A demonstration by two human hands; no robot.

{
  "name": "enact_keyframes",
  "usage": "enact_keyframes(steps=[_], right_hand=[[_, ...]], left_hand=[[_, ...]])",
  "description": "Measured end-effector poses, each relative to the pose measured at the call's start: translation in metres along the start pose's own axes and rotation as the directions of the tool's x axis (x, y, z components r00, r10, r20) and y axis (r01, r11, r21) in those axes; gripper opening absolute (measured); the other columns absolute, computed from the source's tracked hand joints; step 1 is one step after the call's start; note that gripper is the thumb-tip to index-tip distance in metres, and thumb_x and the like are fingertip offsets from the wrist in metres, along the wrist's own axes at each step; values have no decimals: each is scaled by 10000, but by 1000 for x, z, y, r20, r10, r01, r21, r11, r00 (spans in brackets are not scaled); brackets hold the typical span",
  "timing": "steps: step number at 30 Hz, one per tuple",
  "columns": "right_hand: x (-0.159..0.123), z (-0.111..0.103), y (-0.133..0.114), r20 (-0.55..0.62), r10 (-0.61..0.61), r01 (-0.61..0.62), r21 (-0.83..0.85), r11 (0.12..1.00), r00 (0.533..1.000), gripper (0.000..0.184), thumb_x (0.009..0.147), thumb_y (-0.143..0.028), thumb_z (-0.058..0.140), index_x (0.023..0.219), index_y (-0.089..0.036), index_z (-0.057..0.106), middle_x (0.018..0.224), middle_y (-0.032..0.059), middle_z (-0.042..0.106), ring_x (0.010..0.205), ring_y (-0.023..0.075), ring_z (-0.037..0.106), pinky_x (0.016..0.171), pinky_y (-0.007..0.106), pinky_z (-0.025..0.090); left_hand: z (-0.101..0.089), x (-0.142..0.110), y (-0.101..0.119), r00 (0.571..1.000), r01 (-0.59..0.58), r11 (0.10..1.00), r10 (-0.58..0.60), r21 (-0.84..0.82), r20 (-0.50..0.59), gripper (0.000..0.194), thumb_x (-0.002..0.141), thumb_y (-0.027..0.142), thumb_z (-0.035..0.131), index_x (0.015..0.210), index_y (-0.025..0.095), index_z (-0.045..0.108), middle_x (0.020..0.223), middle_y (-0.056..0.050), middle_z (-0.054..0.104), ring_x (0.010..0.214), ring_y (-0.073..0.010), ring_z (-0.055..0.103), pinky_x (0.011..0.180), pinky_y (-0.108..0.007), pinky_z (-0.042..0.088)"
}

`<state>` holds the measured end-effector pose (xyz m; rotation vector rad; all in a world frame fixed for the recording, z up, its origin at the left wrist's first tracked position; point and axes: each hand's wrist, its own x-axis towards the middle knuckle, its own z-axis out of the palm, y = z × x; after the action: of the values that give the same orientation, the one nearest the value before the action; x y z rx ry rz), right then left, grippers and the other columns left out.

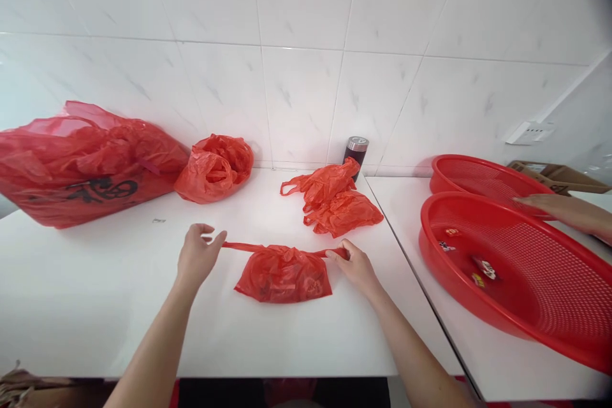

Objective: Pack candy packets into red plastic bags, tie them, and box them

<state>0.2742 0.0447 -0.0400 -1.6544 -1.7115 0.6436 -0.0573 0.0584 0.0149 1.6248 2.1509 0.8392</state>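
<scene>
A small red plastic bag (287, 277) lies on the white table in front of me, its neck gathered and its handles stretched out to both sides. Printed packets show faintly through the film. At the end of the left handle is my left hand (198, 252), the strap running taut from near the thumb; part of the grip is hidden. My right hand (354, 264) pinches the other handle between thumb and fingers. Beyond it lie two more red plastic bags (342, 207), one behind the other, with their handles loose.
A large stuffed red bag (95, 172) with black lettering stands at left, beside a crumpled red bag (215, 169). A dark flask (356, 150) stands by the tiled wall. On the adjoining table are two red baskets (507, 319), the nearer holding several packets; another person's hand (540, 203) reaches there.
</scene>
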Motion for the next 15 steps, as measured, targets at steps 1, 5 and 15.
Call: enact_keyframes(steps=[1, 5, 15], right_hand=[[0, 1, -2, -8, -8, 8, 8, 1000, 1000, 325, 844, -572, 516, 810, -254, 568, 725, -38, 566, 572, 128, 471, 567, 246, 397], [-1, 2, -8, -148, -36, 30, -41, 999, 988, 370, 893, -530, 468, 1150, -300, 600, 995, 28, 575, 671, 142, 534, 674, 291, 447], [29, -37, -8, -371, -283, 181, -286, 941, 884, 305, 903, -386, 506, 1152, -242, 610, 1095, 94, 545, 1030, 245, 506, 800, 352, 466]], left_hand=[[6, -2, 11, 998, -64, 998, 64, 11, -14, 544, 853, 527, 399, 1234, 152, 502, 1324, -197, 529, 1167, -331, 531, 889, -483, 455], [39, -20, 47, 917, -351, 936, 343, -1, 205, 321, 702, 420, 673, 1004, 313, 649, 1159, -5, 678, 1159, -247, 559, 1086, -376, 290], [-69, -8, -55, 983, 176, 950, -184, 259, 6, 361, 759, 588, 528, 944, 284, 588, 783, 2, 733, 714, -271, 648, 630, -327, 450]])
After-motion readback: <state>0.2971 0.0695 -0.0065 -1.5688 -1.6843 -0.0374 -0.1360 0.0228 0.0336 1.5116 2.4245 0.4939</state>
